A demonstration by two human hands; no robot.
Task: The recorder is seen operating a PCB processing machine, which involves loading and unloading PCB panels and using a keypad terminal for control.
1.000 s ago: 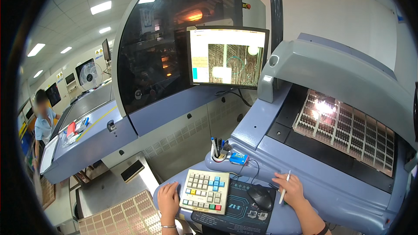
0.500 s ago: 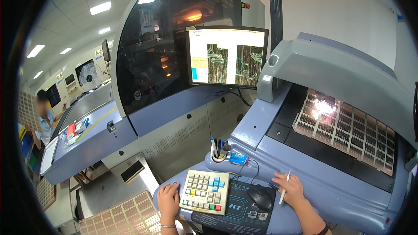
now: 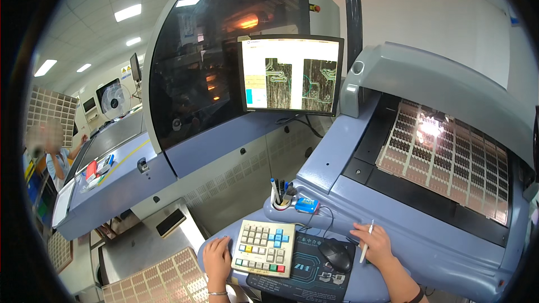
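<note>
Pen (image 3: 364,253) | right hand (image 3: 379,244) | long axis steep in view, upper end leaning right

White ceiling lamps (image 3: 128,13) shine above and left of the bright monitor (image 3: 291,76); to its right, glare bleaches part of a patterned panel (image 3: 449,160).

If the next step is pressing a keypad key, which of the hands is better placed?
Probably the left hand: it looks empty and rests just beside the keypad. The right hand holds a white pen-like tool, beyond the mouse.
</note>
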